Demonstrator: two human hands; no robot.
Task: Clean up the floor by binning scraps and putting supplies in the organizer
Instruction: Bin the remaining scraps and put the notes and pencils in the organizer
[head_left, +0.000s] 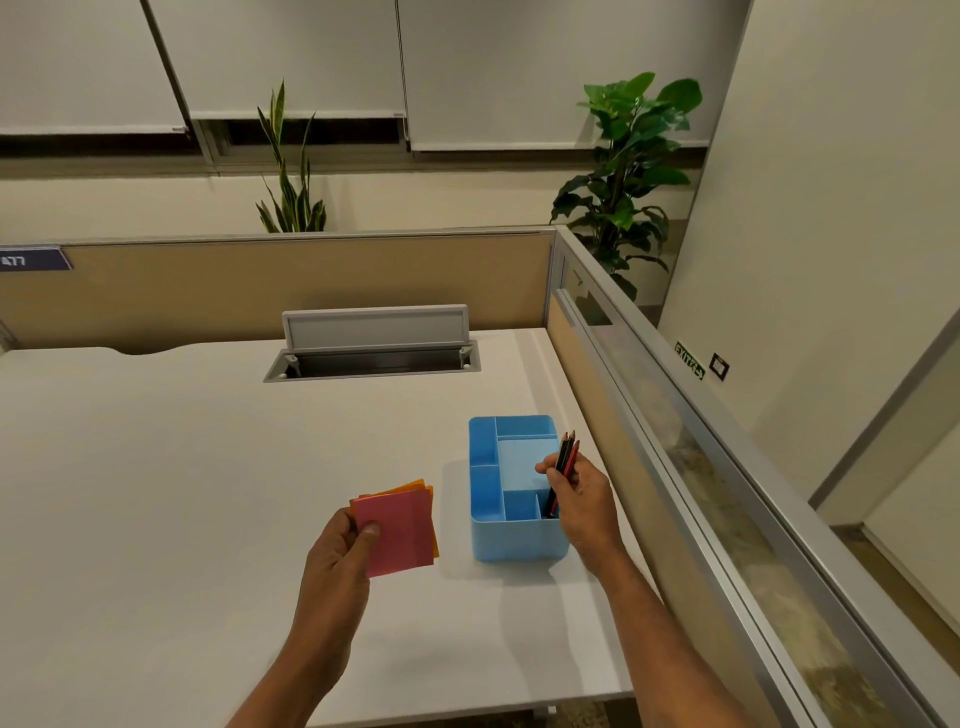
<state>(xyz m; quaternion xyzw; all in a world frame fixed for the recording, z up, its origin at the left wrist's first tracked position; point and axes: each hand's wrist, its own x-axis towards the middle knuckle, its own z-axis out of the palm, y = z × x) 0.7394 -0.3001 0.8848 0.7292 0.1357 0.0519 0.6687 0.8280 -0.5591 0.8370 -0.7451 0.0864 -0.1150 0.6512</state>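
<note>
Both hands are holding something. The right hand (582, 499) has its fingers closed around a small bunch of pencils (563, 467), red and dark ones. Their sharp tips point up and away, and their lower ends are inside the near right compartment of the blue organizer (519, 543). This organizer stands on the white counter (182, 467), close to its right edge, and I can see several compartments of different size in it. The left hand (337, 545) is to the left of the organizer, above the counter, and it pinches a thin stack of paper sheets (402, 530) between thumb and fingers; the top sheet is pink and orange ones show behind it. At the far side of the counter a grey cable hatch (374, 343) stands open, just before the beige partition (311, 286). Behind the partition two green plants (628, 171) are visible.
</note>
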